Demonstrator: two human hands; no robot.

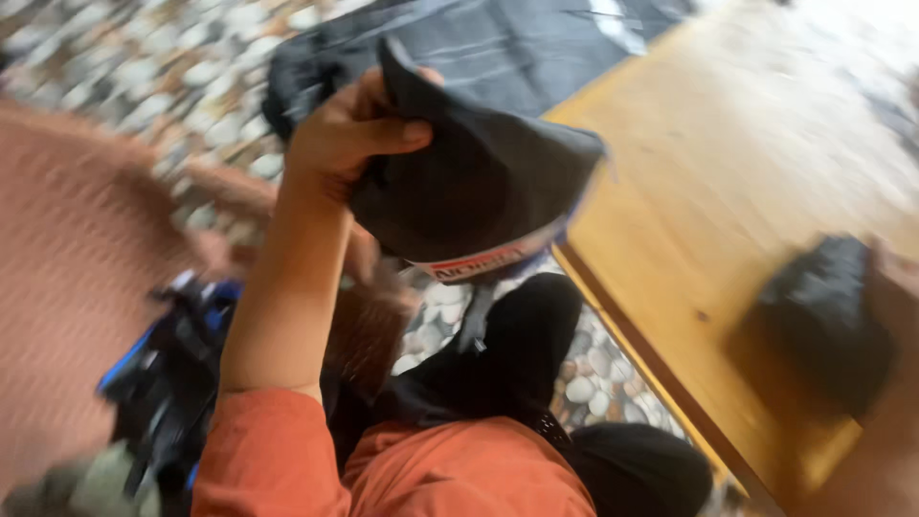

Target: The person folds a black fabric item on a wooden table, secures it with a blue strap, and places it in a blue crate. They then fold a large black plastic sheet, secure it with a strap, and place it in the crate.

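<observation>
Looking down from the head camera, the picture is smeared by motion, so fine detail is lost. A wooden tabletop (728, 191) slants across the right side, its near edge running from upper middle down to the lower right. On it, near the right border, lies a folded black cloth (823, 321), and the right hand (895, 316) shows only as a blurred sliver against that cloth; whether it grips the cloth or merely rests by it I cannot tell. Below and left of the tabletop is a pebble-patterned floor (598, 378). A reddish woven seat (67, 278) fills the left, with a blue and black bundle (168, 373) beside it.

Between camera and floor, the left hand (349, 134) is raised on an orange-sleeved arm and is clenched on a black garment (479, 182), thumb pressed across the fabric. The garment hangs in the air above the floor, just left of the tabletop's edge, clear of it. Its long axis runs from the grasped upper-left corner down to the right, ending in a white and red band (483, 258) along its lower hem. More dark fabric (517, 48) spreads behind it.
</observation>
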